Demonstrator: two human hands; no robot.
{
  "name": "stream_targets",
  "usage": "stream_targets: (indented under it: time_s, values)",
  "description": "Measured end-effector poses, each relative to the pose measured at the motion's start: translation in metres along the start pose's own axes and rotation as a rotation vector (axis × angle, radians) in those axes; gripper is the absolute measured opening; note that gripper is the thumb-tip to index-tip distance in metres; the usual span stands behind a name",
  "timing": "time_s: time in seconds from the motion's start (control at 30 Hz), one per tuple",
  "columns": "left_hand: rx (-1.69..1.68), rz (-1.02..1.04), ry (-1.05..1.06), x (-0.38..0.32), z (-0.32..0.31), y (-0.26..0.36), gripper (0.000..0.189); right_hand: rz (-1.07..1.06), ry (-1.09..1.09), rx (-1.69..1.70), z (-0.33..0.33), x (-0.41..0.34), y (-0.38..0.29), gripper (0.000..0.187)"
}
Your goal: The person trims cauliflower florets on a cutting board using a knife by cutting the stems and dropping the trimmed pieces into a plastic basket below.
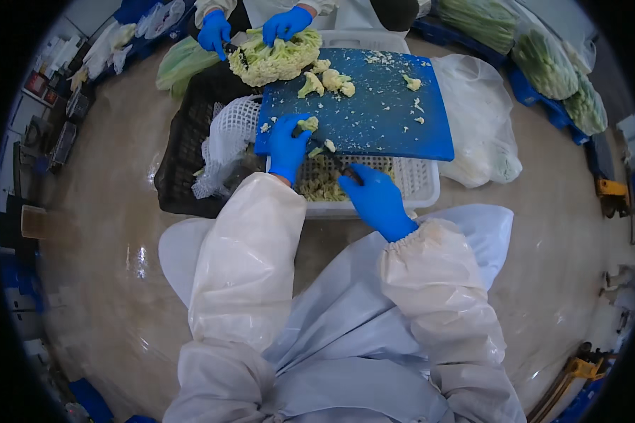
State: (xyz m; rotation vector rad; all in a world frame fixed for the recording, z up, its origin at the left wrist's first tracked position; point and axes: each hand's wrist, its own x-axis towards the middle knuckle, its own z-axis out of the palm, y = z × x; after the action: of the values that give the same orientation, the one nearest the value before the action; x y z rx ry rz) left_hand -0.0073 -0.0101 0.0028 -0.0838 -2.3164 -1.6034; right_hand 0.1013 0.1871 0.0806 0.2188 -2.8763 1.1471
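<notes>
Gloved in blue, my left hand (287, 147) grips a cauliflower floret (308, 125) at the near left edge of a blue cutting board (370, 124). My right hand (374, 194) is closed around the dark handle of a knife (351, 173). Its blade points up and left toward the floret, close to a small cut piece (329, 145). Several larger florets (336, 82) and many crumbs lie on the board. Beneath the board stands a white plastic crate (420, 182) holding cauliflower trimmings (323, 185).
Across the board, a co-worker's gloved hands (287, 25) hold a large cauliflower head (275, 58) and a knife. A black crate (182, 158) with white netting (232, 127) stands left. A translucent plastic bag (473, 121) lies right, near bagged vegetables (545, 63) on blue pallets.
</notes>
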Motion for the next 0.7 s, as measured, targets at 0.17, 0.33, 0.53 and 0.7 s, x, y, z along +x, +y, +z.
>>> stream_targets:
  time_s: [0.17,0.33,0.53,0.7]
  values:
    - [0.194,0.312,-0.018,0.000,0.005,0.008,0.036,0.114,0.074,0.077,-0.013,0.015,0.000,0.028]
    - [-0.035,0.233,0.064,-0.001,0.010,0.015,0.034,0.162,0.002,0.147,0.003,0.015,0.012,0.028]
    - [-0.271,-0.125,0.053,-0.001,0.006,0.016,0.029,0.138,0.005,0.078,0.003,0.013,0.008,0.029]
    - [-0.123,-0.032,0.014,0.007,0.007,0.006,0.030,0.094,0.110,0.123,0.004,0.013,0.005,0.031]
